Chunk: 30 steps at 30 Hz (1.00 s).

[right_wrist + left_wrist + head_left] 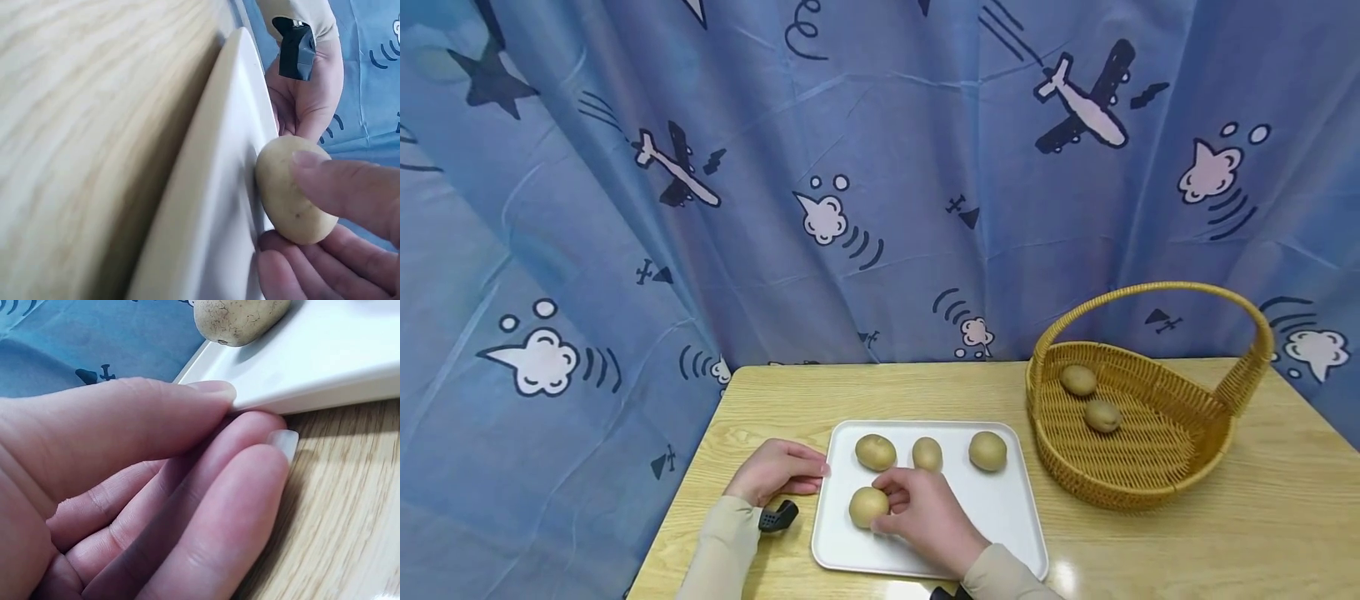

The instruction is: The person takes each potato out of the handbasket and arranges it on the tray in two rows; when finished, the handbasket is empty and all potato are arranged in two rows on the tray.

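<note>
The right grip (928,515) held a potato (865,507) between thumb and fingers, at the left part of the white tray (1000,521). The left grip (782,467) pinched the tray's left rim. Three other potatoes (876,452) lay along its far side. A handled wicker basket (1123,458) with two potatoes stood rightward on the counter (880,392).

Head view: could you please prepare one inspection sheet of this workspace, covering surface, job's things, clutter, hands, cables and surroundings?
Surface: wooden table.
Job's things: white tray with three potatoes plus a held potato; wicker basket with two more inside.
Clutter: nothing seen.
Hands: left hand holds the tray's left edge; right hand grips the held potato between thumb and fingers.
Cables: nothing seen.
Surroundings: blue curtain with printed airplanes, behind the table.
</note>
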### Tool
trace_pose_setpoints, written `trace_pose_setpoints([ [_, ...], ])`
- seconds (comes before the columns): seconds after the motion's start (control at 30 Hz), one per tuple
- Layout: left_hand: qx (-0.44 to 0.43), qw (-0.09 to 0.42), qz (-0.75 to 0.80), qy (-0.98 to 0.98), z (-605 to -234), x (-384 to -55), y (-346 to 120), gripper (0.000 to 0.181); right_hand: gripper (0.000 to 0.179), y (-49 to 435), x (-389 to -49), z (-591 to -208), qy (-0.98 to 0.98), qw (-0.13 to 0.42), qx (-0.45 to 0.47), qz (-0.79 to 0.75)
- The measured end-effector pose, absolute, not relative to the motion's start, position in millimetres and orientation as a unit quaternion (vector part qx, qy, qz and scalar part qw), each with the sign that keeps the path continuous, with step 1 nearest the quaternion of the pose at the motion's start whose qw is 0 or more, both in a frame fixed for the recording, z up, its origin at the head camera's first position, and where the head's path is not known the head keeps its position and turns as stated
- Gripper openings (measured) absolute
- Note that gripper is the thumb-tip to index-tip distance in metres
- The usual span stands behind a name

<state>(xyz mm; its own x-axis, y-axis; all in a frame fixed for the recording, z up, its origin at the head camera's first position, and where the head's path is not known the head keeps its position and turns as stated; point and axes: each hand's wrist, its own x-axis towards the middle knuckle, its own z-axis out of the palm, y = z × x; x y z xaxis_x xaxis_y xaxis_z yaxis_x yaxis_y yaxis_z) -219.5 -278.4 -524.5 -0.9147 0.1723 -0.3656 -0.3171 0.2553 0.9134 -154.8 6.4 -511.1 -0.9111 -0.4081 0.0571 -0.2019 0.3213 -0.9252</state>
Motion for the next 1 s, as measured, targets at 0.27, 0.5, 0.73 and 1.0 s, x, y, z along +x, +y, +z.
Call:
trace_pose_setpoints([
  [0.27,-0.05,0.204,0.605,0.768,-521.9,-220.9,-275.5,0.031,0.04,5.6,-153.2,-510.5,0.83,0.074,-0.192,-0.518],
  [0.5,-0.055,0.205,0.597,0.774,-520.4,-218.9,-276.3,0.031,0.038,3.1,-151.4,-509.2,0.84,0.064,-0.193,-0.503],
  [0.73,-0.056,0.206,0.597,0.774,-521.2,-217.8,-277.4,0.032,0.039,3.2,-151.2,-508.3,0.848,0.059,-0.199,-0.488],
  [1.0,-0.056,0.207,0.601,0.77,-520.9,-218.7,-277.1,0.033,0.039,4.6,-152.6,-506.9,0.853,0.059,-0.202,-0.478],
])
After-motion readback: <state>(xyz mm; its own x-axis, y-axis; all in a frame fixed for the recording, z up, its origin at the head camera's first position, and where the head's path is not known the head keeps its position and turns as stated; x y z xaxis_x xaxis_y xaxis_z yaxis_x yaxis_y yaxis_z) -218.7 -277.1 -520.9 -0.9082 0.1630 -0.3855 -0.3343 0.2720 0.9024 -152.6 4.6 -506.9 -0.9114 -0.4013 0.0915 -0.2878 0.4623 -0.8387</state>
